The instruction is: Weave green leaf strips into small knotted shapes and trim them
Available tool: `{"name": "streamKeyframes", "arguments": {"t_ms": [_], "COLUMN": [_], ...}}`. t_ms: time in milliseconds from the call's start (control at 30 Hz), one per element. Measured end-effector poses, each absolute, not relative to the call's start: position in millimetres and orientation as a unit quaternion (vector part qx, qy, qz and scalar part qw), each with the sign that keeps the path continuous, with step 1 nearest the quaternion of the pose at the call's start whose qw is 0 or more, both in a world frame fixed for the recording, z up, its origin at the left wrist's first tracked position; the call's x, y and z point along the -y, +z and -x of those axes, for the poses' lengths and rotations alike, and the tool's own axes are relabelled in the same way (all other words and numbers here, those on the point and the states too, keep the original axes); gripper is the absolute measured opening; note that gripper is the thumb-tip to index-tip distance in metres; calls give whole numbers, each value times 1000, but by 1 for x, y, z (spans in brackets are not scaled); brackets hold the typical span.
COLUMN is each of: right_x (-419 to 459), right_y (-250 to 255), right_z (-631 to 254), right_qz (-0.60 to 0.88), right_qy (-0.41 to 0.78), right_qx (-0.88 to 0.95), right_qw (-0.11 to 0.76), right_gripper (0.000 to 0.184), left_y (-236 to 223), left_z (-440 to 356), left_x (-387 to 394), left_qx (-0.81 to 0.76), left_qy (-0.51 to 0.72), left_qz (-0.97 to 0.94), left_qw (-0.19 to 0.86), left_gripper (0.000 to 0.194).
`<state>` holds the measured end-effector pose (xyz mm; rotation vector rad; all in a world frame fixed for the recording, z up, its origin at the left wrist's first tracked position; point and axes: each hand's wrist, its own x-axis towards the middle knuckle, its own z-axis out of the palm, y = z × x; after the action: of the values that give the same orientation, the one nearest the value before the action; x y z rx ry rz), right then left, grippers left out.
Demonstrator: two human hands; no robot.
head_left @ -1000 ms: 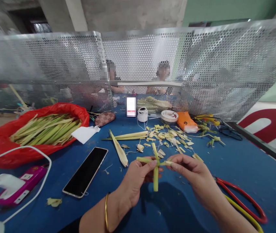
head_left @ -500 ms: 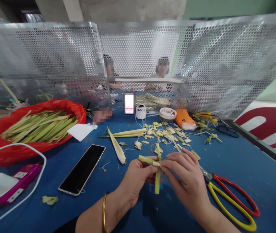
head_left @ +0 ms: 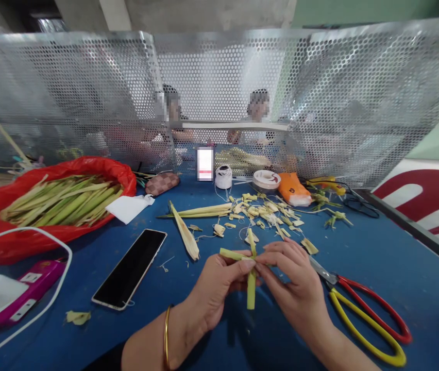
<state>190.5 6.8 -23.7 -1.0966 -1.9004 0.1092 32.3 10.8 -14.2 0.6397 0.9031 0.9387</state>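
Lower centre: left hand (head_left: 214,286) and right hand (head_left: 294,281), grips closed, pinch crossed leaf strips (head_left: 251,291), apparently partly formed.

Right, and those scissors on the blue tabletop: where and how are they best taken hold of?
Probably by the red handle loop and yellow handle loop, coming from the near right side: both lie wide and uncovered there, while the blades point away, beside the right hand.
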Motion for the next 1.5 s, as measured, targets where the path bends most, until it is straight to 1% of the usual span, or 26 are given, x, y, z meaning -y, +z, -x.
{"name": "streamKeyframes", "arguments": {"t_ms": [233,467,567,633,700,767,867,933,1033,1167,1267,1333,1400,1500], "right_x": [-7,-6,-5,-4,-3,-2,0,0,1,1,0,0,0,0], "right_y": [-23,-24,-20,-17,-15,-15,-18,-21,-25,-28,-25,-23,-21,-20], "right_z": [-191,-190,-191,-190,-189,-187,-184,-184,-184,-183,-182,-182,-182,-183], "right_qz": [443,442,419,384,353,340,338,343,379,461,488,492,500,522], "right_qy": [58,55,20,-16,-49,-81,-113,-109,-42,174,336,409,429,393], "right_qx": [768,774,795,825,853,862,854,846,813,716,640,602,579,565], "right_qw": [458,451,439,414,382,367,378,394,440,494,489,478,481,503], "right_gripper": [10,13,23,29,28,23,20,21,19,10,12,14,15,17], "left_y": [-15,-12,-11,-10,-11,-11,-13,-13,-12,-12,-11,-10,-10,-11], "left_z": [-33,-34,-33,-31,-30,-31,-32,-34,-36,-35,-32,-30,-29,-30], "left_x": [-11,-12,-13,-14,-15,-15,-14,-11,-8,-10,-13,-14,-14,-12], "left_qx": [-419,-421,-426,-431,-430,-427,-436,-453,-473,-486,-489,-483,-477,-449], "left_qy": [431,438,447,459,466,464,464,464,451,428,392,370,361,369], "left_qz": [-289,-285,-280,-266,-251,-244,-239,-247,-285,-337,-378,-393,-395,-387], "left_qw": [745,741,735,730,731,737,733,720,702,683,682,689,697,716], "left_gripper": [40,33,32,31,30,31,34,35,32,25,21,22,25,31]}}
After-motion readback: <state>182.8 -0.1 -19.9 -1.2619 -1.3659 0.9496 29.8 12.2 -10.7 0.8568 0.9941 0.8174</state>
